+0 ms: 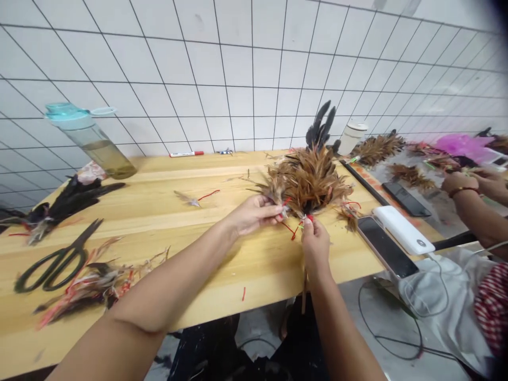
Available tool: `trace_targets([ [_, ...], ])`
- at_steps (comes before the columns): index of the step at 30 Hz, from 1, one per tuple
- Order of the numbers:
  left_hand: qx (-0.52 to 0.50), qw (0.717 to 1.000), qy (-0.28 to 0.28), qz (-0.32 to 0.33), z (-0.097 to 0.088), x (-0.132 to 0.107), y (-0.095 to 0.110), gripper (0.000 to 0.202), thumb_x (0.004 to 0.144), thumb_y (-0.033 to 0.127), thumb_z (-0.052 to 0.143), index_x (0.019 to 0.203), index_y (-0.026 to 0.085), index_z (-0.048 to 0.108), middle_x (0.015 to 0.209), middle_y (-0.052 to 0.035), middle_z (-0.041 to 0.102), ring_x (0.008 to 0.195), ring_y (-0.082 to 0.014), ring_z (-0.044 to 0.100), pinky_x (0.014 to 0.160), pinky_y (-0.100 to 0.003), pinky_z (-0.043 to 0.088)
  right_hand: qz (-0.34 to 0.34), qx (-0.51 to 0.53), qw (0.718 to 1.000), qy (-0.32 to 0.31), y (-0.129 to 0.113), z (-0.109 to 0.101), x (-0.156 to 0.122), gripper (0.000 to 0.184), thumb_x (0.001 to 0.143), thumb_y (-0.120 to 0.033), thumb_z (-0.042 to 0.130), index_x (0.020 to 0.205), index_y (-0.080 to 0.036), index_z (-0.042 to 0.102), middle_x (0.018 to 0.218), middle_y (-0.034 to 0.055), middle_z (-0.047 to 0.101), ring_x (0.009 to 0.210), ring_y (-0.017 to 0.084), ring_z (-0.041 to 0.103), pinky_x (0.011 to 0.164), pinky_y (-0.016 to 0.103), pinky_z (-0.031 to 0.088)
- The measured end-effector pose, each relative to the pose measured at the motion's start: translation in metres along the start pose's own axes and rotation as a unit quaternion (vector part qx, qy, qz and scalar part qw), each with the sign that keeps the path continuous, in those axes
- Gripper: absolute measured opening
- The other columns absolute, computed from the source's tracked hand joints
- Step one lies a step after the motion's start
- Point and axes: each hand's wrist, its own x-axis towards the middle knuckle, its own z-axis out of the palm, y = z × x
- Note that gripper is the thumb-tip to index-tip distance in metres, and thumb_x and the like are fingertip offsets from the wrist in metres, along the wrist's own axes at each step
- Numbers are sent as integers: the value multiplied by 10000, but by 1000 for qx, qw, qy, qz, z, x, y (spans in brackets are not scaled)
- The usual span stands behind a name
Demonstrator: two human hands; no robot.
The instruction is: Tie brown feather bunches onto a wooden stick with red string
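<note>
A dense bundle of brown feathers with dark tips at the back is held over the wooden table. My left hand pinches the bundle's lower left side, close to a red thread. My right hand grips the bundle's base from below, and its fingertips touch red thread. A thin wooden stick hangs down beneath that hand. Where the stick enters the bundle is hidden by my fingers.
Black scissors, a black feather pile and mixed feather scraps lie at the table's left. A water bottle stands behind them. A phone and power bank sit at the right edge, beyond which a co-worker's hands work.
</note>
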Motion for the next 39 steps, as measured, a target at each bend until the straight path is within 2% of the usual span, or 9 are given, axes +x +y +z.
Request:
trace_targets([
  [2, -70, 997, -31, 7, 18, -10, -3, 372, 567, 322, 848, 795, 93, 664, 723, -36, 658, 619, -82, 579, 617, -211, 445, -7, -19, 1000, 4, -3, 6, -3, 302, 853, -417, 442, 838, -162, 602, 749, 58, 645, 724, 190, 565, 688, 314, 443],
  [6, -104, 994, 1, 31, 35, -11, -13, 353, 528, 257, 863, 801, 108, 696, 753, -35, 679, 649, -92, 580, 597, -205, 406, -37, -64, 997, -4, -13, 15, -14, 239, 834, -306, 438, 924, -168, 611, 876, 100, 676, 817, 219, 600, 768, 353, 459],
  [10, -74, 997, 25, 25, 33, -8, -19, 324, 526, 258, 852, 766, 96, 705, 690, -25, 663, 580, -70, 518, 553, -202, 338, -65, -112, 992, -7, -21, 16, -24, 235, 820, -267, 448, 957, -163, 607, 882, 118, 678, 811, 231, 609, 757, 361, 467],
  [14, -42, 999, 26, 19, 30, -9, -16, 303, 503, 250, 845, 708, 90, 690, 618, 4, 626, 526, -52, 461, 527, -199, 292, -75, -118, 990, -26, -20, 14, -26, 234, 826, -265, 445, 969, -159, 596, 837, 103, 672, 744, 219, 611, 713, 352, 483],
  [18, -32, 999, 32, 1, 33, -11, -12, 324, 464, 241, 847, 706, 98, 686, 658, -5, 654, 565, -72, 512, 547, -197, 327, -88, -118, 989, -30, -18, 9, -27, 237, 814, -248, 466, 996, -164, 593, 876, 107, 684, 787, 226, 635, 741, 365, 498],
  [23, -31, 998, 48, 0, 35, -11, -13, 356, 460, 233, 854, 750, 105, 693, 686, -11, 673, 606, -89, 551, 602, -212, 393, -109, -113, 986, -51, -24, 5, -28, 284, 813, -254, 484, 1055, -152, 591, 945, 129, 697, 872, 249, 654, 791, 387, 507],
  [28, -47, 997, 65, 18, 37, -13, -10, 401, 442, 216, 864, 787, 110, 691, 776, -37, 701, 722, -131, 615, 739, -265, 466, -130, -99, 983, -78, -32, -1, -31, 315, 835, -305, 503, 1101, -154, 581, 1018, 139, 693, 929, 257, 651, 833, 401, 503],
  [34, -29, 995, 83, 56, 40, -14, -9, 509, 403, 189, 874, 864, 115, 671, 890, -57, 714, 837, -172, 640, 869, -333, 469, -129, -94, 982, -106, -28, -7, -33, 313, 891, -348, 439, 1089, -155, 585, 976, 136, 701, 841, 242, 662, 766, 381, 509],
  [39, 1, 997, 73, 30, 37, -14, -12, 473, 419, 163, 857, 855, 106, 681, 884, -65, 719, 820, -180, 643, 867, -341, 472, -128, -111, 983, -76, -23, -5, -35, 275, 892, -325, 421, 1018, -171, 611, 863, 105, 703, 745, 224, 645, 705, 352, 501],
])
